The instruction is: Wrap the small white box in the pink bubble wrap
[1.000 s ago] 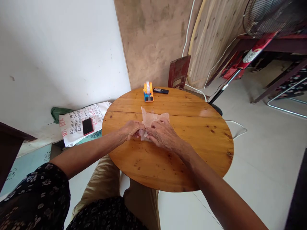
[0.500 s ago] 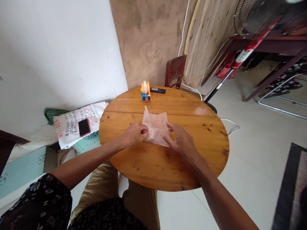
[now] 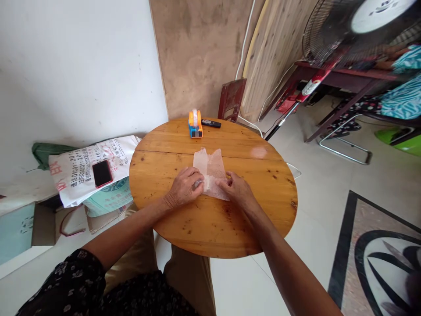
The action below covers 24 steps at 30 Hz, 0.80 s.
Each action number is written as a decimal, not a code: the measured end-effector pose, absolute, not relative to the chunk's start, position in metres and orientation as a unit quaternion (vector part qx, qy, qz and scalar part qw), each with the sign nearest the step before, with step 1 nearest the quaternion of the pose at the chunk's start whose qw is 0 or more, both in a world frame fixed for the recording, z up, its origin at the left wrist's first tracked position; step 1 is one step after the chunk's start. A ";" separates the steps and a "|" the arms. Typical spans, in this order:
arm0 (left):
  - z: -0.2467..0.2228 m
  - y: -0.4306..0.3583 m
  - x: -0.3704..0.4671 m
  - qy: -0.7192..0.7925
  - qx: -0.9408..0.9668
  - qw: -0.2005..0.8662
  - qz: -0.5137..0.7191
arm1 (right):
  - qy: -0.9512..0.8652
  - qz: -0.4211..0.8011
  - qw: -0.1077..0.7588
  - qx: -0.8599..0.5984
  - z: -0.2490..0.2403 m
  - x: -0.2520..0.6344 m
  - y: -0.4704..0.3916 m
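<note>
A translucent sheet of bubble wrap [image 3: 215,164] lies on the round wooden table, its left side folded over in a paler strip. My left hand [image 3: 186,186] is closed at the left edge of the wrap, fingers curled over it. At the opposite edge my right hand [image 3: 239,188] has its thumb on the wrap and its fingers bent around the side. Whatever lies under the folded layers cannot be made out. Farther back on the table stands an orange and blue tape dispenser [image 3: 195,125] with a roll of clear tape.
Behind the dispenser lies a dark remote control [image 3: 211,123]. A small red chair [image 3: 232,100] stands beyond the table [image 3: 210,237]. To the left, a phone [image 3: 102,174] rests on a printed white sack [image 3: 74,169]. A standing fan [image 3: 309,90] and a seated person [image 3: 403,96] are at the right.
My right hand has closed in on the wrap's right edge, its fingers less spread. The wrap's far edge is spread differently. The view has shifted slightly to the right.
</note>
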<state>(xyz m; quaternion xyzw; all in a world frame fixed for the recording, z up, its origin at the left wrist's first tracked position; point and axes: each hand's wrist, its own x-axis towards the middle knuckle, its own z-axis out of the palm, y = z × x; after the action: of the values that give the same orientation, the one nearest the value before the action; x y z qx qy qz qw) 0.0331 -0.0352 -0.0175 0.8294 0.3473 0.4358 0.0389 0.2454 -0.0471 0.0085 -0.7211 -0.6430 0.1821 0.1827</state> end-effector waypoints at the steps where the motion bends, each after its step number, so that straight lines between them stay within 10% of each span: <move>1: -0.018 -0.036 0.034 0.350 0.827 0.037 0.438 | -0.645 0.184 0.188 -0.718 0.005 0.244 -0.044; 24: -0.011 -0.034 0.032 0.358 0.864 0.024 0.352 | -0.529 0.437 0.425 -0.590 0.004 0.216 -0.046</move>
<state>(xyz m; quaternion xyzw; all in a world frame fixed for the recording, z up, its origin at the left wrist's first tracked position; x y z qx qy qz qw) 0.0321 -0.0344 -0.0108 0.8643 0.3583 0.3523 0.0238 0.2160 -0.0459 0.0045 -0.5903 -0.5289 0.4368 0.4253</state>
